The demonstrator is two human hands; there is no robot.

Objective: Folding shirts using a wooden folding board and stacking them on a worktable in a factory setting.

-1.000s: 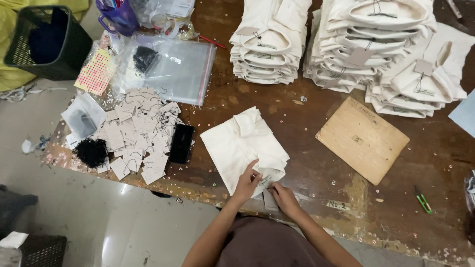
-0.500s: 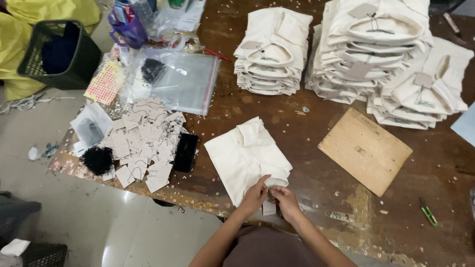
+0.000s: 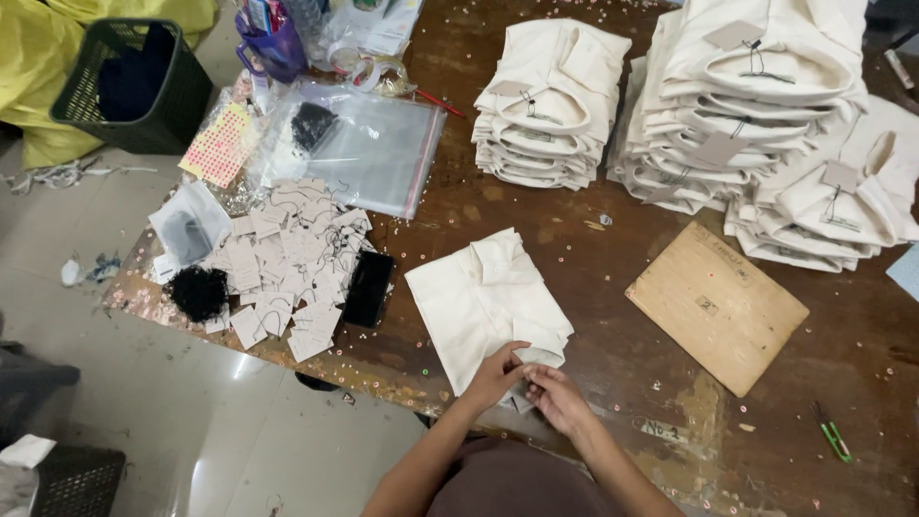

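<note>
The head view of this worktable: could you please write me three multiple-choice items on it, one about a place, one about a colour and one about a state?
1. Where does the black phone lie?
A. Between the paper tags and the folded garment
B. On the wooden board
C. In the basket

2. What colour are the stacked garments?
A. Blue
B. Cream
C. Red

3. What are the hands doing?
A. Resting flat on the board
B. Raised clear of the table
C. Both pinching the near edge of the folded garment

Answers: 1 A, the phone sits right of the tags and left of the garment. 2 B, every stack is cream. 3 C, the left hand and right hand meet at the garment's near edge.
</note>
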